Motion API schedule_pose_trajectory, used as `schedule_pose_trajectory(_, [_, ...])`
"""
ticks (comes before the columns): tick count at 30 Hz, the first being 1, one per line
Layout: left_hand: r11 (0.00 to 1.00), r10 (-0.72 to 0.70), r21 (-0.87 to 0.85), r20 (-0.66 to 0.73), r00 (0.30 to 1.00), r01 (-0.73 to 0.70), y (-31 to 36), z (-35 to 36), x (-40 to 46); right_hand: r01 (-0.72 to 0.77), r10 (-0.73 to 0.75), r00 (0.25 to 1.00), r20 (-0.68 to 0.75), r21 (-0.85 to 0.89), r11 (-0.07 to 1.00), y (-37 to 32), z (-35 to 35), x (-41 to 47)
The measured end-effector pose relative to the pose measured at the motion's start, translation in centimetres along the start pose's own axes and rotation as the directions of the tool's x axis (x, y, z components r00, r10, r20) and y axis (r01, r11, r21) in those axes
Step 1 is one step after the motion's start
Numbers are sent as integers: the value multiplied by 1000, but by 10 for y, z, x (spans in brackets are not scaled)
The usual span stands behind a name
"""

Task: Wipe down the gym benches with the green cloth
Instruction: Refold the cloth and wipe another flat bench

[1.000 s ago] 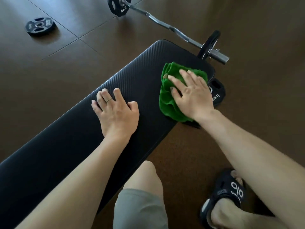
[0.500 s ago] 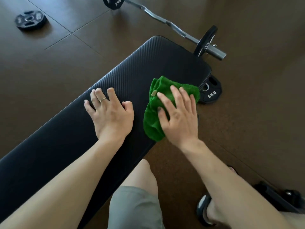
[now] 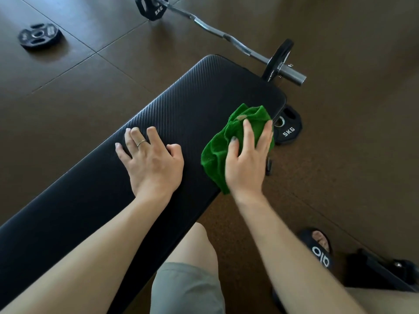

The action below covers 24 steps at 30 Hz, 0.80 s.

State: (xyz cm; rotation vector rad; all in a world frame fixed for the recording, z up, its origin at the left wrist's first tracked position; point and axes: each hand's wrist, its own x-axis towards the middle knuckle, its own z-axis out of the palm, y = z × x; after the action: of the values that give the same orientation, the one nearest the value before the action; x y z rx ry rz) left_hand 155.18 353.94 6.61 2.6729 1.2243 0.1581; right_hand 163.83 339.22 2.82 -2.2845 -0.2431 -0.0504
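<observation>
A long black padded bench (image 3: 197,96) runs diagonally from lower left to upper right. A crumpled green cloth (image 3: 218,150) lies on its right edge, near the far end. My right hand (image 3: 247,162) presses flat on the cloth, fingers straight and pointing away from me. To the left of the cloth, my left hand (image 3: 152,162) rests palm-down on the bench pad, its fingers spread and bent at the tips, a ring on one finger.
A curl bar (image 3: 229,38) with black plates lies on the brown floor beyond the bench. A 5KG plate (image 3: 289,130) lies under the bench's far corner, another plate (image 3: 38,37) at far left. My knee (image 3: 195,243) and sandalled foot (image 3: 319,248) are below.
My right hand first drew the cloth back along the bench's right edge toward me, then pushed it a little back toward the far end. My left hand stayed planted.
</observation>
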Motion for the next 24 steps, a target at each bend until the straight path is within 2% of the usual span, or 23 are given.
schedule_pose_trajectory(2, [1000,6,-3,4,1000,-6,-1,1,0,-49,49,999,-9,-25,998,10,-10,47])
schedule_pose_trajectory(4, [1000,1,-6,2,1000,-1,-1,0,1,-159,159,987,-20,6,987,11,-19,95])
schedule_pose_trajectory(7, [1000,7,-6,-5,1000,-7,-1,1,3,-267,269,962,-50,52,962,2,-23,119])
schedule_pose_trajectory(10, [1000,11,-15,-7,1000,-11,-1,2,2,-233,242,969,-44,153,960,-7,-17,73])
schedule_pose_trajectory(14, [1000,10,-11,-8,1000,-10,-1,2,2,-157,152,987,44,187,970,-11,-10,0])
schedule_pose_trajectory(16, [1000,11,-9,-9,1000,-11,-1,2,2,-143,138,989,54,95,985,-7,-9,15])
schedule_pose_trajectory(18, [1000,9,-8,-3,1000,-9,-1,2,1,-135,135,991,4,-53,989,-2,-8,50])
schedule_pose_trajectory(22, [1000,10,-2,-3,1000,-10,-1,2,2,-245,226,969,-101,-284,927,-6,-2,105])
schedule_pose_trajectory(24, [1000,10,-5,-10,1000,-10,-1,2,2,-262,246,965,-90,-371,891,-10,-4,122])
